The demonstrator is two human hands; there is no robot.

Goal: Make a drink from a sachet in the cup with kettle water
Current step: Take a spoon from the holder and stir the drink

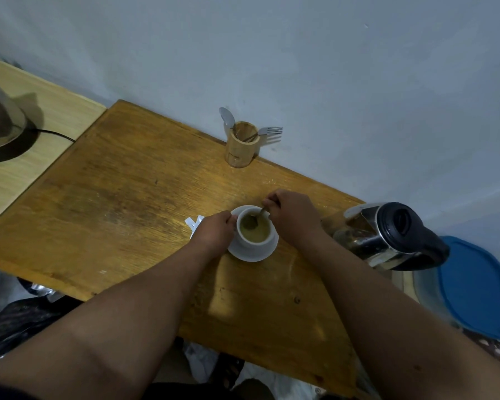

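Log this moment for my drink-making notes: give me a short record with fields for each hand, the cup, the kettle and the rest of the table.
left hand: steadies the cup at its side
right hand: holds a spoon dipped in the cup
cup: white, on a saucer, filled with light brown drink
kettle: glass with black lid, right of the cup
sachet: white, torn, behind the left hand
holder: wooden, by the wall, with a spoon and a fork

A wooden holder (241, 144) with a spare spoon (227, 116) and fork (269, 131) stands by the wall; a blue lid (474, 287) lies far right.
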